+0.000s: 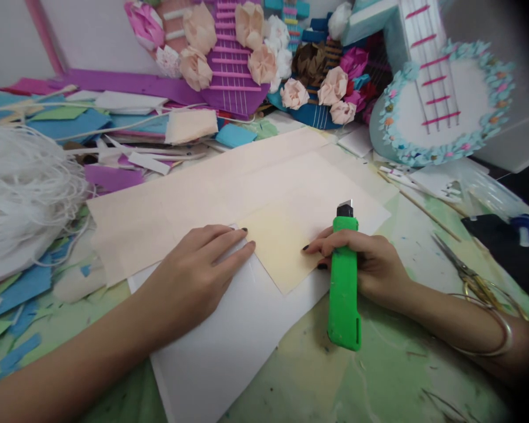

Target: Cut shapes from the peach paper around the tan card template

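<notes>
My right hand (370, 264) is closed round a green box cutter (344, 294), its short blade pointing away from me. Its fingertips also touch the right edge of a small pale yellow paper piece (282, 247). My left hand (207, 270) lies flat with fingers stretched out, fingertips at the left edge of that yellow piece. Beneath the left palm is a white sheet (216, 352), slanting toward me. The yellow piece overlaps this sheet and a large cream paper (194, 194) spread behind it.
Scissors (465, 273) and a thin stick (418, 205) lie at right. White cord (30, 182) is heaped at left beside coloured paper scraps (22, 288). Along the back stand decorated paper guitars, one light blue (441, 106), one purple (233, 64), with paper flowers (200, 29).
</notes>
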`<state>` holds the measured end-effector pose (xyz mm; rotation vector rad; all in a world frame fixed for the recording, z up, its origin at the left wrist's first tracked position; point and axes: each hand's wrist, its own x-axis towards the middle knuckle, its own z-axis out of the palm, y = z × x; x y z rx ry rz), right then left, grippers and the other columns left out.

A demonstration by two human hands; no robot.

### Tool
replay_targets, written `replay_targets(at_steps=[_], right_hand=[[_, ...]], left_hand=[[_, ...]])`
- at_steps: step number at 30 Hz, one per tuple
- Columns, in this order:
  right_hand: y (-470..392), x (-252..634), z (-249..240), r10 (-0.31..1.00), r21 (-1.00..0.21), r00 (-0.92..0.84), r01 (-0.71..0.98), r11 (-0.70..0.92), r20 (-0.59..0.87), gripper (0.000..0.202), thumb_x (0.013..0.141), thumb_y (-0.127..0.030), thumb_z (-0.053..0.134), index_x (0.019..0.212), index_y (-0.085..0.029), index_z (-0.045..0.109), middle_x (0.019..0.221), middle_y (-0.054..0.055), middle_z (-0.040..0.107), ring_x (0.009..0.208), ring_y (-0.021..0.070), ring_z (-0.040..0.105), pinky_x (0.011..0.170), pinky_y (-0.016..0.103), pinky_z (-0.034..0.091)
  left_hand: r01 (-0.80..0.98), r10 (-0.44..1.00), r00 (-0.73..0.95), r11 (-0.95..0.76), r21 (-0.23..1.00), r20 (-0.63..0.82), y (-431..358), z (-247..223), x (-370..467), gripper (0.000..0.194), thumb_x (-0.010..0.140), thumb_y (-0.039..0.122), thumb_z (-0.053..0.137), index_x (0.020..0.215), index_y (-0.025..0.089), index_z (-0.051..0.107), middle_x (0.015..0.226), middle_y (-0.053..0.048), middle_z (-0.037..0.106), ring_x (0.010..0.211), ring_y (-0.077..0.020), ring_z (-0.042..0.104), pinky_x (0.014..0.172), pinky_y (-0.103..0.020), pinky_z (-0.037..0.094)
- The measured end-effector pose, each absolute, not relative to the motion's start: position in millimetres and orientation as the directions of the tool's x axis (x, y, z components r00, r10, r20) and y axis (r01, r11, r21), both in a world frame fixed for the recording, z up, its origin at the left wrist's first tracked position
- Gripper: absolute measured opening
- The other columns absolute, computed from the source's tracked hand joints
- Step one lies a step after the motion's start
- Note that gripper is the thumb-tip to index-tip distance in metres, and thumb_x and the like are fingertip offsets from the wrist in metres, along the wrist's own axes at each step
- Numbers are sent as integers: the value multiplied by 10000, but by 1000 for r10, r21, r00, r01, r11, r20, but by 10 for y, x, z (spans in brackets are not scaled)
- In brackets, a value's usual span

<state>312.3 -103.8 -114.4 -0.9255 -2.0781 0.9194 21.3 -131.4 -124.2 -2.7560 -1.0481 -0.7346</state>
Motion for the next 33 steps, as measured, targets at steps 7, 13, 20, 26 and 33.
replay_targets(at_steps=[7, 13, 20, 26, 33], right_hand=[[-1042, 3133, -1141, 816, -817, -506, 321, 479, 279, 125, 817, -138, 625, 903, -229, 624, 938, 42, 709, 922, 198, 676, 785, 337, 582], [-1039, 3149, -1148, 813, -828, -515, 307, 469, 270, 156, 817, -102, 607, 909, -228, 616, 943, 42, 703, 928, 197, 674, 787, 334, 576], [-1039, 3138, -1138, 809, -823, -519, 308, 477, 275, 132, 822, -111, 607, 895, -221, 608, 917, 50, 699, 930, 205, 669, 775, 341, 567], [-1040, 3146, -1153, 804, -821, -523, 302, 484, 282, 152, 817, -88, 600, 896, -218, 605, 900, 45, 696, 915, 200, 672, 762, 330, 562], [-1034, 3159, -1171, 793, -819, -532, 285, 498, 297, 190, 803, -50, 598, 911, -206, 610, 895, 53, 694, 922, 200, 670, 780, 328, 552]], left_hand=[[646, 596, 649, -760, 72, 473, -1316, -1237, 215, 326, 885, 43, 493, 1187, 87, 608, 1186, -175, 615, 1091, -313, 544, 911, -507, 472], [640, 588, 655, -766, 66, 475, -1314, -1233, 215, 327, 888, 48, 491, 1192, 91, 606, 1190, -177, 613, 1087, -315, 546, 900, -507, 478], [644, 594, 643, -761, 77, 484, -1318, -1228, 218, 325, 889, 42, 482, 1181, 104, 612, 1189, -170, 617, 1090, -306, 549, 909, -497, 473], [636, 579, 659, -770, 55, 479, -1313, -1222, 222, 319, 884, 35, 487, 1172, 82, 615, 1185, -181, 613, 1082, -316, 545, 890, -504, 482], [651, 603, 651, -756, 69, 460, -1316, -1231, 214, 328, 898, 51, 469, 1191, 107, 605, 1203, -163, 610, 1105, -303, 535, 919, -497, 469]])
